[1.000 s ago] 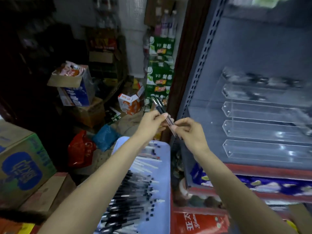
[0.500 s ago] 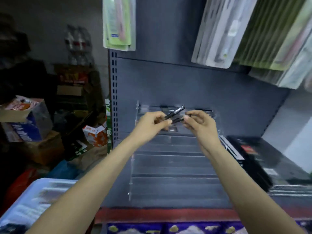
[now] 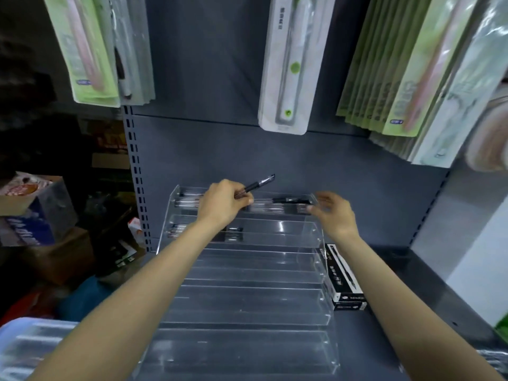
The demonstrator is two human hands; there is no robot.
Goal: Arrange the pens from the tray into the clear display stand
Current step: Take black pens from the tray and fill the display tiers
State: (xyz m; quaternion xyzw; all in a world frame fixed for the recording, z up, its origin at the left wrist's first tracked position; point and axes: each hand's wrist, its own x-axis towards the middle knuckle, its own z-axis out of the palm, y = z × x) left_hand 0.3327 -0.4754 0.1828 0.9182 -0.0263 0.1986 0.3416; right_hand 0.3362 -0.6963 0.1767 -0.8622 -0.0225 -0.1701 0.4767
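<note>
A clear stepped display stand sits on a grey shelf, with several tiers. My left hand hovers over the top tier, shut on a black pen that points up and right. A second black pen lies across the top tier, just left of my right hand, whose fingers are apart and blurred. More pens lie in the top and second tiers. The pale blue tray shows at the bottom left corner.
A black pen box stands right of the stand. Packaged goods hang from the grey back panel above. Cardboard boxes and bags crowd the floor to the left.
The view swung from the tray to the stand. My hands went from holding pens together to the top tier; the right hand let go of a pen there, the left keeps one.
</note>
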